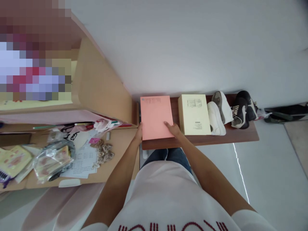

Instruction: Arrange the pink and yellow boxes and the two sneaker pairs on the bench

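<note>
Pink book (156, 117): flat on the bench (240, 136), near edge at the bench's front, small print at the far end.
Hands: apart, on opposite sides; left hand (139, 133) clasps the left edge, right hand (172, 129) presses over the near right corner.
Grip: an even hold at both edges keeps the book square.
Neighbours: cream box (194, 115) just right, then white shoes (216, 114), black shoes (242, 109).
Left: papers (81, 157) on a side bench (125, 144).
</note>
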A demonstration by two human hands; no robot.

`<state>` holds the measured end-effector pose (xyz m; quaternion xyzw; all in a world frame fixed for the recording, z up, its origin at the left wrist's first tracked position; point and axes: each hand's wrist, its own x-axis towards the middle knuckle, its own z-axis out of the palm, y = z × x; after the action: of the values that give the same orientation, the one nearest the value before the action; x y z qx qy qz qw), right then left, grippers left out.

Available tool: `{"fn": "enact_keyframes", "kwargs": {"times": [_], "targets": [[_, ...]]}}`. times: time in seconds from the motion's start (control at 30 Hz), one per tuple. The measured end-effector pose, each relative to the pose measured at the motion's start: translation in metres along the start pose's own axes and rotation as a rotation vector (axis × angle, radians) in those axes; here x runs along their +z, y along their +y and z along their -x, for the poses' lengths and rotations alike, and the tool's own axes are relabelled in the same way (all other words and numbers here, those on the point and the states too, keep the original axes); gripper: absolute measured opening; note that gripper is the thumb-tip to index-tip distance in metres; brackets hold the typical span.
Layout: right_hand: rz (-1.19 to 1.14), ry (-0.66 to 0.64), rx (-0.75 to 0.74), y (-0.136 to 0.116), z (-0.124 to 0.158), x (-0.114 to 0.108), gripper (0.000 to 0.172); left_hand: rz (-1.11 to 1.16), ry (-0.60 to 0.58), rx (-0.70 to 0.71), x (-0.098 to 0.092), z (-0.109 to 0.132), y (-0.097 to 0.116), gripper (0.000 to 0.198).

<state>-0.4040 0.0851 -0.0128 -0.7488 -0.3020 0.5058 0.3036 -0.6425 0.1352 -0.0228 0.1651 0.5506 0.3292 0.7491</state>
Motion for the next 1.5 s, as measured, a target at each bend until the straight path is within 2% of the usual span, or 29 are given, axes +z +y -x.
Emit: {"fn": "enact_keyframes", "kwargs": {"times": [0.1, 0.2, 0.27, 0.37, 0.47, 0.53, 0.63, 0.77, 0.97, 1.13, 1.23, 1.5], "targets": [[-0.004, 0.008, 0.031, 0.001, 0.000, -0.005, 0.076, 0.009, -0.024, 0.017, 0.001, 0.001, -0.001, 0.069], [-0.037, -0.022, 0.050, 0.004, 0.000, -0.010, 0.080, -0.035, 0.014, 0.055, -0.003, 0.000, -0.004, 0.074], [-0.056, -0.041, 0.016, 0.008, 0.001, -0.012, 0.081, -0.092, 0.074, 0.068, -0.007, -0.002, -0.007, 0.075], [-0.031, 0.001, -0.077, 0.012, 0.003, -0.014, 0.088, -0.169, 0.179, 0.115, -0.012, -0.001, -0.006, 0.071], [0.062, 0.086, -0.169, 0.014, 0.004, -0.013, 0.101, -0.188, 0.181, 0.195, -0.011, 0.003, 0.000, 0.063], [0.150, 0.113, -0.248, 0.012, 0.005, -0.011, 0.096, -0.160, 0.137, 0.215, -0.008, 0.007, 0.003, 0.061], [0.271, 0.152, -0.350, 0.006, 0.005, -0.004, 0.077, -0.081, 0.086, 0.204, -0.001, 0.012, 0.005, 0.061], [0.390, 0.218, -0.364, -0.006, 0.009, 0.007, 0.066, -0.009, 0.058, 0.177, 0.005, 0.016, 0.003, 0.061], [0.432, 0.124, -0.223, -0.026, 0.019, 0.009, 0.069, 0.047, 0.030, 0.164, 0.014, 0.029, 0.008, 0.056], [0.320, 0.023, -0.224, -0.042, 0.029, 0.006, 0.088, 0.042, -0.089, 0.116, 0.030, 0.045, 0.014, 0.061], [0.221, -0.022, -0.234, -0.047, 0.036, 0.003, 0.097, 0.029, -0.117, 0.129, 0.039, 0.054, 0.017, 0.067], [-0.085, -0.153, -0.296, -0.048, 0.047, 0.003, 0.100, -0.092, -0.043, 0.281, 0.052, 0.071, 0.022, 0.071]]}}
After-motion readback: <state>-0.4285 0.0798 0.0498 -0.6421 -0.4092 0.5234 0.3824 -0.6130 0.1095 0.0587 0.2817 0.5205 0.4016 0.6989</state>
